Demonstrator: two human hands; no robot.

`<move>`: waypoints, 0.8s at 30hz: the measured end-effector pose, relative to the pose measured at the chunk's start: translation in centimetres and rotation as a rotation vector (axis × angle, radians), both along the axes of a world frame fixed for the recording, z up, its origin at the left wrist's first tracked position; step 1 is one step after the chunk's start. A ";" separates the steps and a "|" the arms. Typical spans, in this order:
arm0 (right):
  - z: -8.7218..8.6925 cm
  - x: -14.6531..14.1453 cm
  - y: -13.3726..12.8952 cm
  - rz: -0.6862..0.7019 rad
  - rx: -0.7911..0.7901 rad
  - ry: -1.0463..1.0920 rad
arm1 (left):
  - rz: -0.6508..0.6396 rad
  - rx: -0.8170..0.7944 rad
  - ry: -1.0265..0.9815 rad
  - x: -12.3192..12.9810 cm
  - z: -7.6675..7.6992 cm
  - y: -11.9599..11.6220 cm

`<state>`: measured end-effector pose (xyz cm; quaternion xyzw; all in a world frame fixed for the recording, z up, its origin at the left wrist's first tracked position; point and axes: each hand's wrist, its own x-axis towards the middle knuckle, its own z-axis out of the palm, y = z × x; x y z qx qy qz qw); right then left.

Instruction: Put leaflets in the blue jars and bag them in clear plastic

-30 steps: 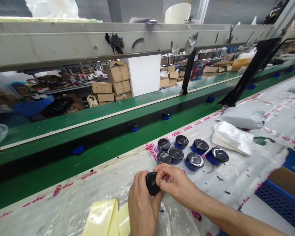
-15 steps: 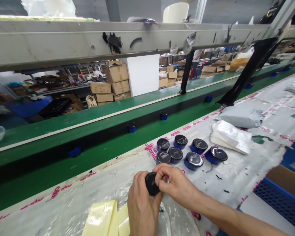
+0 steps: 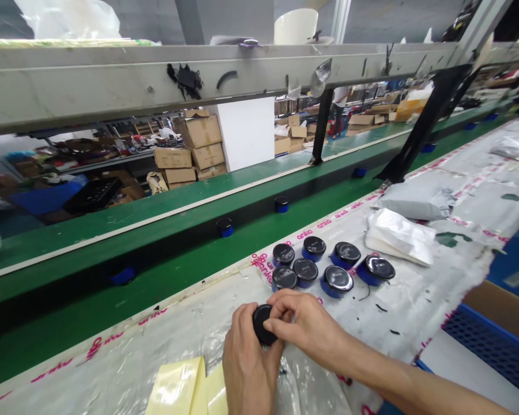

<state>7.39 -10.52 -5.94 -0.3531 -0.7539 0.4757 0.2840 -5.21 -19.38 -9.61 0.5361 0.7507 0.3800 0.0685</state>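
My left hand is wrapped round a small round black-topped container, its top face turned up and tilted towards me. The fingers hide its side. My right hand is closed, thumb and fingertips pinched against the right edge of that same black top. Whether they also hold something small there cannot be seen. Just beyond my hands stand several round blue containers with glossy black tops, grouped upright on the plastic-covered table.
A green conveyor belt runs past the table, carrying more blue containers. Yellow sheets lie left of my hands. White sheets and a grey plastic bag lie to the right. A blue crate stands lower right. A shelf beam crosses above.
The view has shifted slightly, so the scene sits a little further left. Both hands keep their grip, with the right fingertips slightly further over the black top.
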 end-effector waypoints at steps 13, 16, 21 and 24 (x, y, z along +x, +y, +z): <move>-0.1 0.1 -0.4 -0.019 0.054 -0.079 | -0.008 0.012 0.027 -0.1 -0.4 -0.1; 0.0 0.3 -0.7 -0.008 0.147 -0.106 | -0.019 0.023 0.029 0.0 -0.2 -0.1; -0.1 0.8 -1.2 0.051 0.300 -0.077 | -0.015 0.027 0.014 0.2 -0.1 -0.2; 0.0 0.9 -1.2 0.059 0.213 -0.095 | -0.009 0.029 -0.007 0.3 0.0 -0.2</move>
